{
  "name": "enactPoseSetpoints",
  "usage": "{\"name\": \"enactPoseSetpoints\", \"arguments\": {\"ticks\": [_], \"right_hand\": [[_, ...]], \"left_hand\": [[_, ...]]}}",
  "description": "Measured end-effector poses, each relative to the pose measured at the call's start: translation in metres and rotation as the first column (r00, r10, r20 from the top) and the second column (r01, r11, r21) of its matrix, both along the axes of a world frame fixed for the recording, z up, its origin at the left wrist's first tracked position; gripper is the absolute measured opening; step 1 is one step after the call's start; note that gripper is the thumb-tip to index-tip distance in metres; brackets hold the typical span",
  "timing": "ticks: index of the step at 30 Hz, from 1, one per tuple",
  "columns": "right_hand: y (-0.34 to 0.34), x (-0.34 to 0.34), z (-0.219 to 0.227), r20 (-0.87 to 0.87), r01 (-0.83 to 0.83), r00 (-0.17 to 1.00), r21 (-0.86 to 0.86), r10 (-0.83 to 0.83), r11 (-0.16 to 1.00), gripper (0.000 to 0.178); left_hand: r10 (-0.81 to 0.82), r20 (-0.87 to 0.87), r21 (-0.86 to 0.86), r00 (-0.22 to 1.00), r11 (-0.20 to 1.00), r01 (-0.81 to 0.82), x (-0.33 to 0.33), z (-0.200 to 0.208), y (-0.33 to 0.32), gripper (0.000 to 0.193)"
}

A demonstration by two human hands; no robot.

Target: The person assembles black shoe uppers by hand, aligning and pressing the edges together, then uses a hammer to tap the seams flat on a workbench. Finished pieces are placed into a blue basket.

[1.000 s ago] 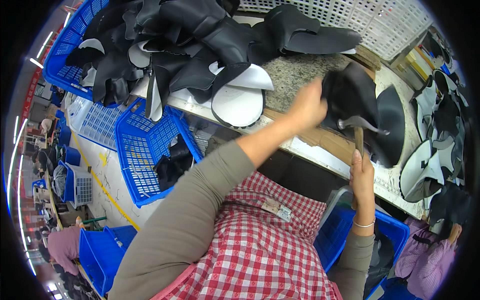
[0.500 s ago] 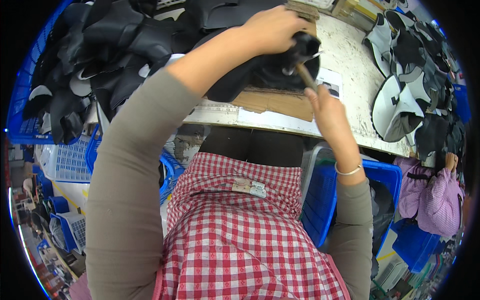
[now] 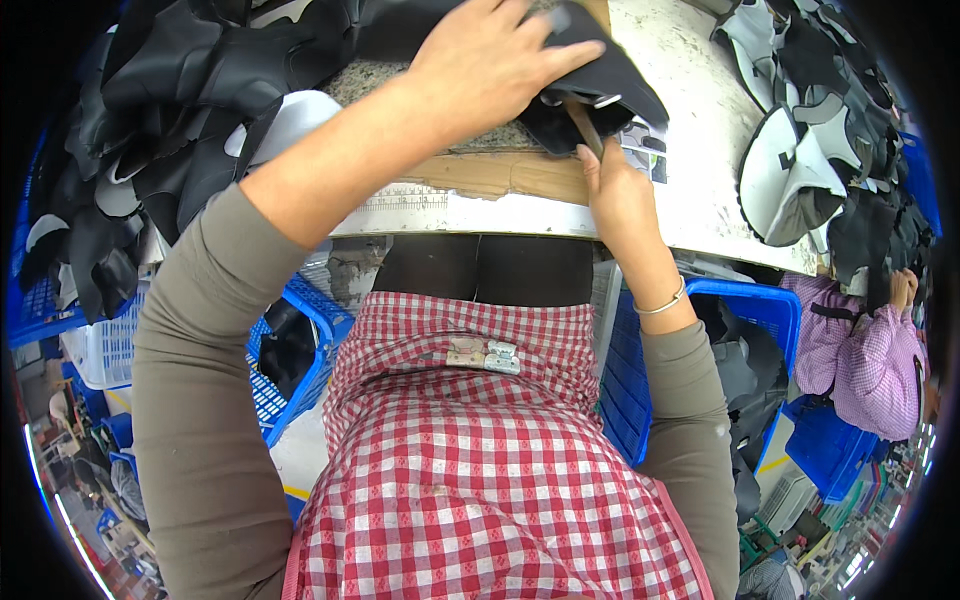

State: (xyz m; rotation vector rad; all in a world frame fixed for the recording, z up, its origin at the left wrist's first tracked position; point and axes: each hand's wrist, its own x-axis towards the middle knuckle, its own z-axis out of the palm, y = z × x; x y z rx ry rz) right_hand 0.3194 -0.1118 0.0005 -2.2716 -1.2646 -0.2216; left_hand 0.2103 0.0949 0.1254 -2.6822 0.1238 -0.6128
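Observation:
My right hand is closed round the wooden handle of a hammer. Its metal head is partly hidden inside a folded black shoe upper on the worktable. Over the top of that upper lies my left hand, thumb stretched to the right and fingers apart; the fingertips are blurred and cut by the upper edge of the picture. Under the upper are a dark speckled slab and a strip of brown cardboard along the table's near side.
Black shoe uppers are heaped at the left, white and black ones at the right. A printed sheet lies beside the work. Blue baskets flank my lap. At the far right sits a person in a checked pink top.
My left hand has shifted left and its fingers have spread from their grip. The black upper has turned and opened out. My right hand has moved slightly left with the hammer, and the view has shifted.

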Motion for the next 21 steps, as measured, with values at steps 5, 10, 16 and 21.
{"name": "enactPoseSetpoints", "arguments": {"ticks": [5, 10, 16, 21], "right_hand": [[0.001, 0.004, 0.061, -0.008, -0.055, 0.998, -0.100, 0.055, 0.993, 0.041], [-0.012, 0.001, 0.125, -0.138, 0.051, 0.988, -0.146, -0.072, 0.988, 0.046], [-0.008, 0.010, 0.102, -0.073, -0.083, 0.995, -0.240, 0.067, 0.967, 0.041], [-0.020, 0.007, 0.075, -0.265, -0.044, 0.964, -0.107, 0.014, 0.993, 0.036]], "left_hand": [[0.322, -0.247, -0.278, 0.914, 0.880, -0.385, -0.029, -0.043, -0.008, 0.090], [0.241, -0.301, -0.612, 0.923, 0.693, -0.381, -0.022, -0.051, 0.021, 0.082], [0.234, -0.342, -0.566, 0.910, 0.722, -0.398, -0.016, -0.053, 0.027, 0.084], [0.184, -0.258, -0.691, 0.948, 0.651, -0.314, -0.016, -0.049, 0.022, 0.084]]}}
